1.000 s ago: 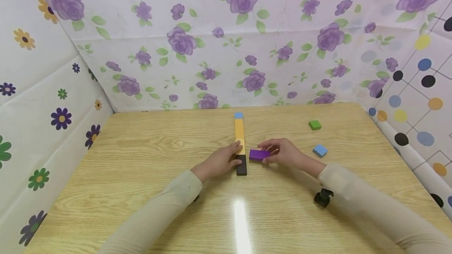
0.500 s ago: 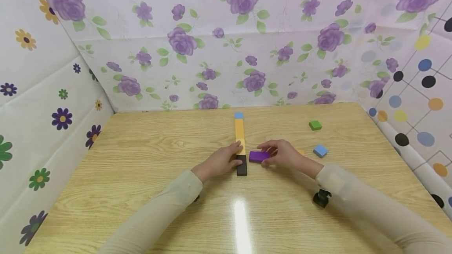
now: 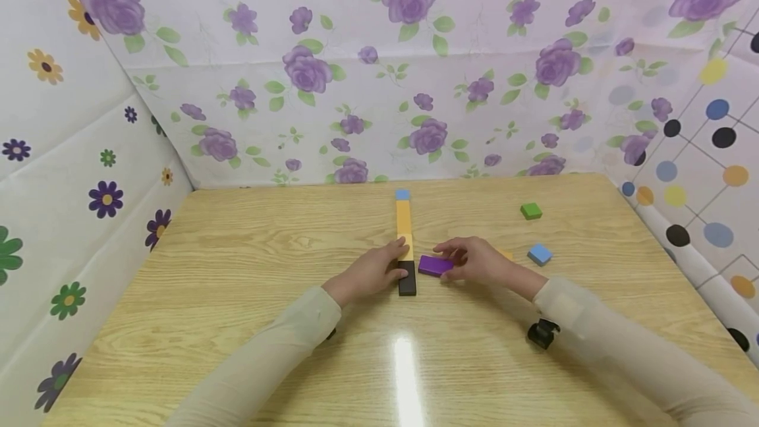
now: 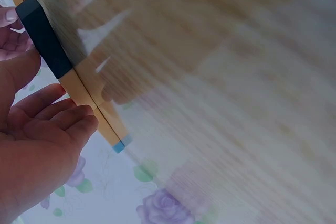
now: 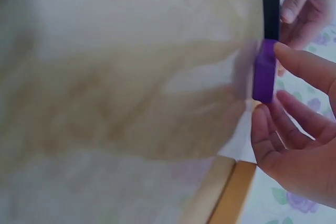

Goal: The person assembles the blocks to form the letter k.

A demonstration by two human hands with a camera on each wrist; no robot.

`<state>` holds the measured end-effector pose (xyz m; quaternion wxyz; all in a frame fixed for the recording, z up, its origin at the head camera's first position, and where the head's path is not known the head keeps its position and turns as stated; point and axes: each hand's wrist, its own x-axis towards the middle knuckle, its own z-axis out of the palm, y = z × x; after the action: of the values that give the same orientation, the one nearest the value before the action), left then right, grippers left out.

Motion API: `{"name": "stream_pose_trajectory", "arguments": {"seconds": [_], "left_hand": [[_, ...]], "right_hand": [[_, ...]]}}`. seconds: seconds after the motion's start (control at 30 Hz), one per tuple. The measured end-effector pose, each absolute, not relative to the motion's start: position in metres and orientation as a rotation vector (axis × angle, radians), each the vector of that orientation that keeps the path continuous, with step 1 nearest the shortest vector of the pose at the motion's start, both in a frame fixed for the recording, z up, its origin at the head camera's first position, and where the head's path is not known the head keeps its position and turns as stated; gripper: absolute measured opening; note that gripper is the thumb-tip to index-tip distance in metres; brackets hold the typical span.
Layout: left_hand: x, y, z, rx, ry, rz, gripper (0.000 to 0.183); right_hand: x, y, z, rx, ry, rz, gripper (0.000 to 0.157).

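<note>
Behind everything I have a flowered cloth (image 3: 367, 117) as backdrop, with a wooden table (image 3: 284, 216) below it. The purple block (image 3: 431, 266) is at the fingertips of the right hand (image 3: 477, 260), jutting out to their left. I read that grip as a light pinch: thumb on the near side, fingers on the far side, spread about as wide as the block, whose right end they hide. Whether it rests on the wood or hangs just off it I cannot tell.

What matters to me is the angle: the purple block's long axis runs sideways from the grip, roughly square to the row of blocks (image 3: 403, 213), with a narrow gap between its left end and the row. The right hand is nearer to it; the left hand (image 3: 370, 272) is across the row. I see no clasp there: loosely bent fingers touch the orange stretch (image 4: 77, 88), and the thumb touches the black block (image 3: 407, 285) at the row's near end. Past those fingers the row runs straight away to a blue end piece (image 3: 402, 194).

Behind the right grip an orange piece (image 3: 506, 254) shows in part; farther right lies a loose blue block (image 3: 540, 254), and beyond it a green block (image 3: 531, 211)
</note>
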<state>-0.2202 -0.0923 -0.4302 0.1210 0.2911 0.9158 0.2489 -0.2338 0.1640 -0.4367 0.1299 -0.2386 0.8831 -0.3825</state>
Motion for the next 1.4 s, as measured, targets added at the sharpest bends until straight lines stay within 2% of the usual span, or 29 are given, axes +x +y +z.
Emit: {"name": "stream_pose_trajectory", "arguments": {"seconds": [0.33,1.4], "left_hand": [[-0.2200,-0.0922,-0.4298,0.844,2.666,0.739,0.055],[-0.2194,-0.0917,-0.4286,0.844,2.661,0.744,0.054]], "right_hand": [[-0.2340,0.1708,-0.4325,-0.687,2.519,-1.045,0.042],[-0.2307,0.1626,-0.4349,-0.677,2.569,-1.088,0.041]]}}
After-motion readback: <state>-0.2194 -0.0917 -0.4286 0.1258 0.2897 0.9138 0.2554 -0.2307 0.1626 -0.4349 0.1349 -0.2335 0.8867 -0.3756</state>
